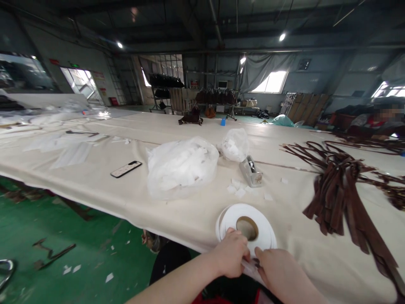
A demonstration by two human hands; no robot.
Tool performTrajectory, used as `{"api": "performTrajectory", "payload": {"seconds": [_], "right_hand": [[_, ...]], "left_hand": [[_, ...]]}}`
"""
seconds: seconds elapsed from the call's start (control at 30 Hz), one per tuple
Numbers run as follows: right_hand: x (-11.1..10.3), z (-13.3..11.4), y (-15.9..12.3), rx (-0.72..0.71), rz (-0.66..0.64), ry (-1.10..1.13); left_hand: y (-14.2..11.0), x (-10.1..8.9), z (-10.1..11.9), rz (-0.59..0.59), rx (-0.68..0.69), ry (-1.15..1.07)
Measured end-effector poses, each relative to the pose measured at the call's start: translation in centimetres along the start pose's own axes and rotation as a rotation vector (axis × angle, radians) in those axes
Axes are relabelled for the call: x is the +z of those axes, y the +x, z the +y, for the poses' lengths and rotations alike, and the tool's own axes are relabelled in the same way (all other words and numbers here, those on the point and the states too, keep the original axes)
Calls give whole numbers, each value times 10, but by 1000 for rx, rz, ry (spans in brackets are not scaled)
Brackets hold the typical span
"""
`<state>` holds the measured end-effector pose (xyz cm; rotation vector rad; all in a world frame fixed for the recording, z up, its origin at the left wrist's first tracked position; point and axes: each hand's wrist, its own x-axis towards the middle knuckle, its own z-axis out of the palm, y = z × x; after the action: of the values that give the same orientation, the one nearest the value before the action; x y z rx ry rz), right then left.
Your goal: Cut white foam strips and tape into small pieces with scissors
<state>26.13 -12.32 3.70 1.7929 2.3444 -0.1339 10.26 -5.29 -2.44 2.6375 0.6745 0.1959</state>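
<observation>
My left hand is closed, fingers pinched, at the near edge of a large white roll of tape-like material with a cardboard core. My right hand is closed just to the right, its thumb close to the left fingers. Between both hands runs a pale, semi-transparent strip, gripped from either side. A small dark piece shows by the right fingertips, too little of it to name. The roll lies flat at the table's front edge, partly behind my left hand.
On the cloth-covered table are a filled clear plastic bag, a smaller bag, a tape dispenser, white scraps and a phone. Brown straps lie at right. A person is at far right.
</observation>
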Motion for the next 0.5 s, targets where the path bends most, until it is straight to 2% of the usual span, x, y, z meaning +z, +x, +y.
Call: {"api": "performTrajectory", "payload": {"seconds": [0.13, 0.33, 0.5], "right_hand": [[-2, -4, 3, -13, -18, -15], [21, -4, 21, 25, 36, 94], [35, 10, 18, -98, -8, 251]], "left_hand": [[1, -2, -1, 2, -5, 19], [7, -5, -6, -42, 36, 10], [15, 1, -11, -65, 52, 65]]}}
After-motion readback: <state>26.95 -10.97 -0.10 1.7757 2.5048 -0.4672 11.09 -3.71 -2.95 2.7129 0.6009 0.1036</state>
